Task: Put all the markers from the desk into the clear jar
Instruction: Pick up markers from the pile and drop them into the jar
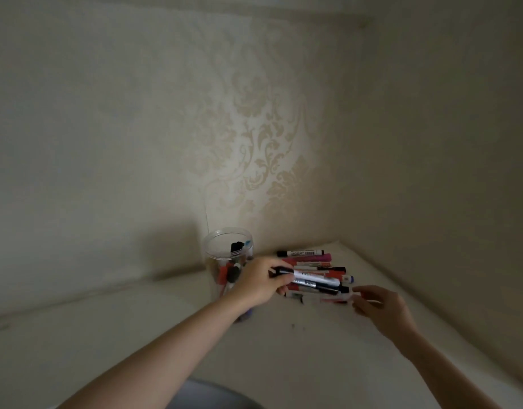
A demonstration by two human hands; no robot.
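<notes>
A clear jar stands on the white desk near the back wall, with several markers inside it. To its right lies a pile of markers, red, pink, white and black. My left hand is in front of the jar and grips a white marker with a black cap lying across the pile. My right hand hovers at the pile's right end, fingers apart, touching the ends of the lowest markers; whether it holds one I cannot tell.
The desk fits into a corner: patterned wallpaper behind, a plain wall on the right. A grey object shows at the bottom edge.
</notes>
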